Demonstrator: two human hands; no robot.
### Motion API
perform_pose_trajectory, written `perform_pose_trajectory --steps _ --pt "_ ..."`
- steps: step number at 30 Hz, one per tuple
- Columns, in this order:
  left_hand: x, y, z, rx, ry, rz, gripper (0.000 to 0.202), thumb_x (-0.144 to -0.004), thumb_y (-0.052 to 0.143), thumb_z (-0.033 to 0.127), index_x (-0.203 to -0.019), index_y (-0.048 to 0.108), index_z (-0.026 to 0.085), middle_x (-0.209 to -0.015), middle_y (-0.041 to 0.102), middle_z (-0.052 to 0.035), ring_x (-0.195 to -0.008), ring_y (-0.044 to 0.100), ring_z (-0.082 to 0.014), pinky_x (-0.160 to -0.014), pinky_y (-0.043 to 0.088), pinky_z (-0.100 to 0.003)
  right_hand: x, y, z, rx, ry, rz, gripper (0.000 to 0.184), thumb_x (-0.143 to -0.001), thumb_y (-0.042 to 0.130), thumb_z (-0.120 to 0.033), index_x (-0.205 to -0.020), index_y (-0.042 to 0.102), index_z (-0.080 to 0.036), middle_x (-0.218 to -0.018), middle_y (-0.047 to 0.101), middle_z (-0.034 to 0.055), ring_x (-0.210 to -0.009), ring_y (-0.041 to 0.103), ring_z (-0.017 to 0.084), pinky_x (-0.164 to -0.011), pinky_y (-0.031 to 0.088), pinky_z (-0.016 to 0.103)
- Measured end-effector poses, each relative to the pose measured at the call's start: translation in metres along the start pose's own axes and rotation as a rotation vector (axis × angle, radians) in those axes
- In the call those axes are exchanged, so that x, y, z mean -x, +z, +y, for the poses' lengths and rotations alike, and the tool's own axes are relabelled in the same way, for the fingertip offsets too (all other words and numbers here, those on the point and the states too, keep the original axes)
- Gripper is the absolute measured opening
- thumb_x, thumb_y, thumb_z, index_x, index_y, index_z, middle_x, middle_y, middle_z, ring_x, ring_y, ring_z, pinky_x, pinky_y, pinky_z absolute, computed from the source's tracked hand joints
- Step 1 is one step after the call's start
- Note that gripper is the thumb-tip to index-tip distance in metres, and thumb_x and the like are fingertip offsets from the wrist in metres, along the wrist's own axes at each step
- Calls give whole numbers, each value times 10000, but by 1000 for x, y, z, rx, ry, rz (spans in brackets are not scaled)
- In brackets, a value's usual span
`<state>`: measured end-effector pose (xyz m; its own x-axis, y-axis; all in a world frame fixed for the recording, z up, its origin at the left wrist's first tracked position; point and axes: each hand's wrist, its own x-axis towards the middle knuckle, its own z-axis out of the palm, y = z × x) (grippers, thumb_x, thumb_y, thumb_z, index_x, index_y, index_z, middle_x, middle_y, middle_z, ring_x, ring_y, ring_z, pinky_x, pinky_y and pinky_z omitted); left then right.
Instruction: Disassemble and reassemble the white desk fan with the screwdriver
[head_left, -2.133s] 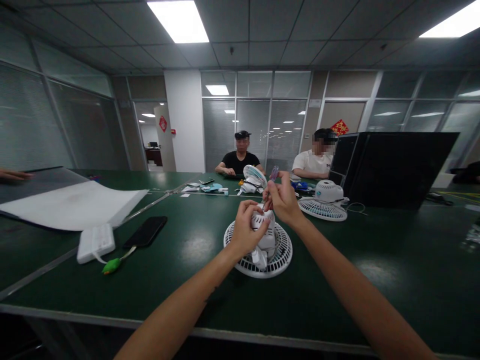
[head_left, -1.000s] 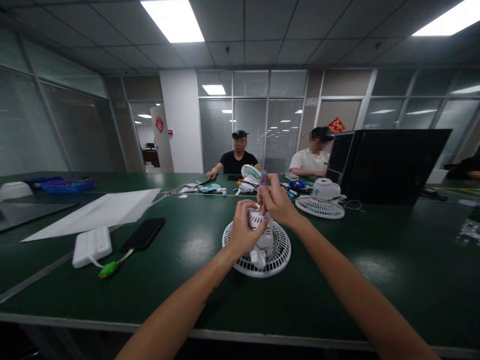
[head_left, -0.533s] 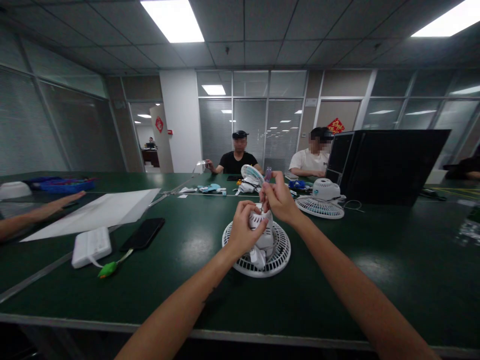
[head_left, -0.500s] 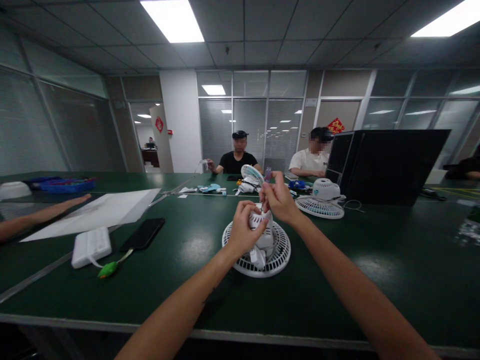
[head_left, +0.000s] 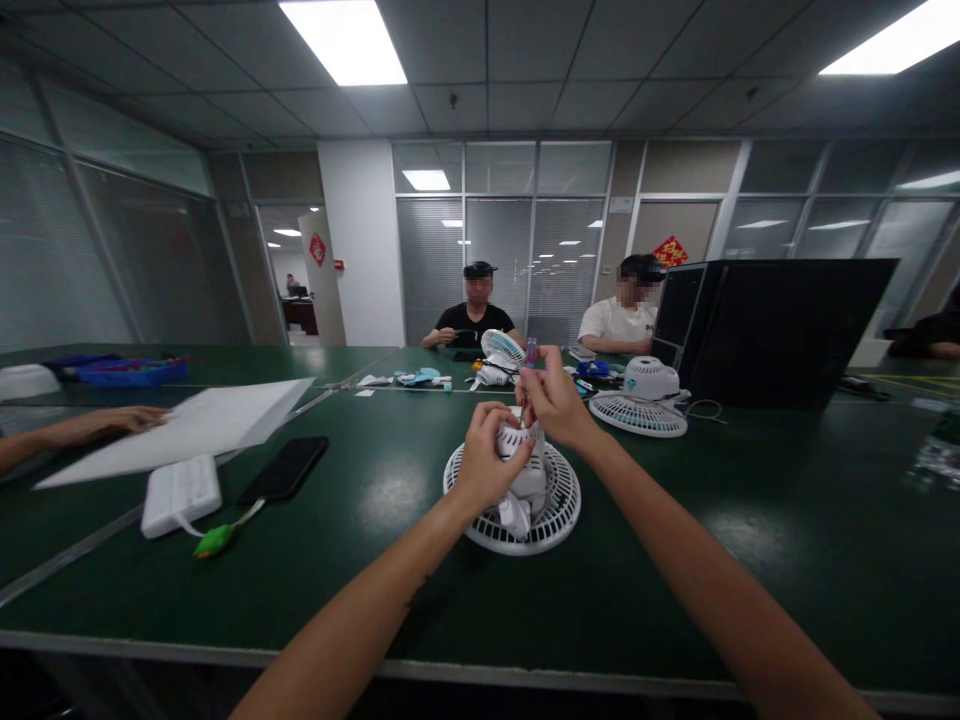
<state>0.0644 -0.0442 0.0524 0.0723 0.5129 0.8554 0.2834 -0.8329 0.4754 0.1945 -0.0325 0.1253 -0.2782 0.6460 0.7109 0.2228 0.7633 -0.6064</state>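
A small white fan (head_left: 525, 495) lies face down on the green table (head_left: 390, 600), its round grille flat and its motor housing pointing up. My left hand (head_left: 484, 462) is closed round the top of that housing. Just right of it and slightly higher, my right hand (head_left: 555, 398) pinches a small screwdriver (head_left: 530, 352) with a purple handle. The screwdriver stands upright with its tip down at the housing.
A second white fan (head_left: 643, 398) lies behind to the right, and another fan (head_left: 499, 358) farther back. A black phone (head_left: 283, 467), a white power strip (head_left: 181, 492) and a large white sheet (head_left: 180, 428) are at left. Another person's hand (head_left: 120, 420) rests there. Two people sit opposite. A black laptop (head_left: 780, 330) stands right.
My hands stay on the fan; the screwdriver handle has shifted slightly between my right fingers. The other person's hand at left has drawn back toward the sheet's edge.
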Motion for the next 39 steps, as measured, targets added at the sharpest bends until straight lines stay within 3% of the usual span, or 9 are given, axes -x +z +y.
perform_pose_trajectory --steps 18,26,32,36,39 --pt "0 1 -1 -15 5 9 216 -762 686 151 -908 535 199 -1019 537 -64 -1017 552 -231 -932 448 -382 0 1 -2 50 -3 18 172 -949 418 -372 -998 312 -246 -605 522 -103 -347 521 96 -351 383 193" --pt "1 0 -1 -6 -9 -17 175 -779 687 168 -912 579 202 -1041 527 -60 -1030 567 -227 -948 458 -387 -3 -7 -9 168 -43 53 211 -869 564 -349 -951 412 -228 -769 597 -11 -568 603 137 -510 465 260" --pt "0 0 0 -2 -17 -29 221 -766 708 180 -943 580 208 -1048 525 -57 -1045 561 -231 -968 450 -402 -12 -22 -16 333 -86 12 513 -823 650 -264 -1274 408 -231 -597 532 -73 -513 579 164 -545 444 288" --pt "-1 1 0 7 -23 -48 262 -748 727 182 -955 568 210 -1061 520 -57 -1053 554 -232 -975 442 -403 -17 -27 -20 480 -107 -9 398 -823 661 -263 -1190 513 -223 -681 594 -31 -570 613 163 -598 473 302" --pt "-1 1 1 2 -31 -43 264 -744 721 171 -955 567 208 -1057 515 -56 -1044 547 -229 -970 438 -399 -18 -31 -22 425 -118 53 367 -798 683 -270 -1122 521 -212 -796 630 5 -589 630 154 -592 506 297"
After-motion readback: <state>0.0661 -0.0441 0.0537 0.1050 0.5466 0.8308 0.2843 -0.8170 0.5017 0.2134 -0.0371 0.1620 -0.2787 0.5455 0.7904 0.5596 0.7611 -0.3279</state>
